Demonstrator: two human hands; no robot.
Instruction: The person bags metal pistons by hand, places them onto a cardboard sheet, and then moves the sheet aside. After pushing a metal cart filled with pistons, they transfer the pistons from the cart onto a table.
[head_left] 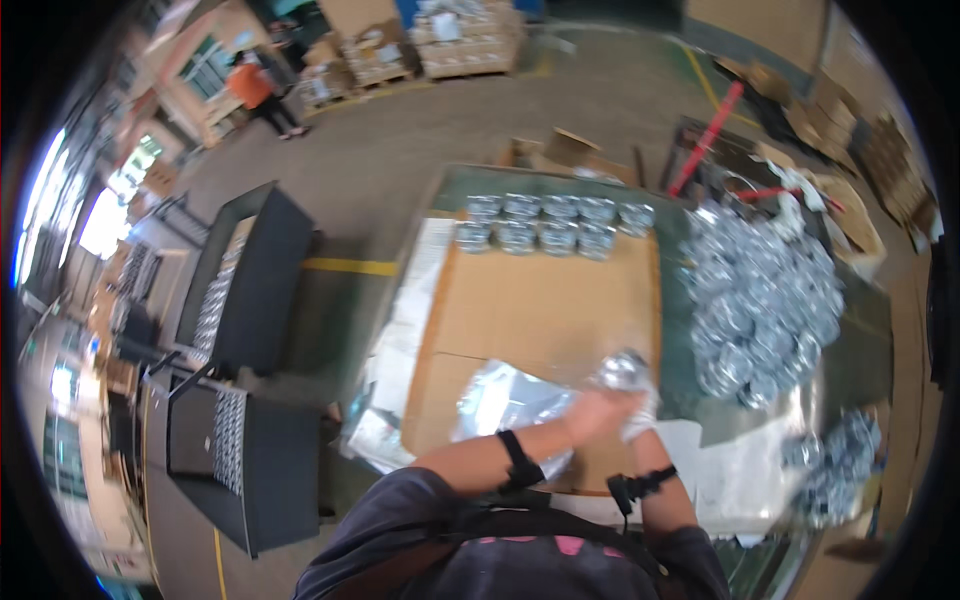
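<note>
Dark sleeves (390, 515), black forearm straps (520, 462)

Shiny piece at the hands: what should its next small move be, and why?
Probably toward the right end of the front row: that row looks one short of the back row, and the piece is at the left hand and right hand, though blur hides the exact grip.

The left hand (600, 412) and right hand (641, 412) meet at a shiny piece (622, 369) over cardboard (545, 310).

Fingers (620, 402) and shiny piece (624, 370) blurred
</note>
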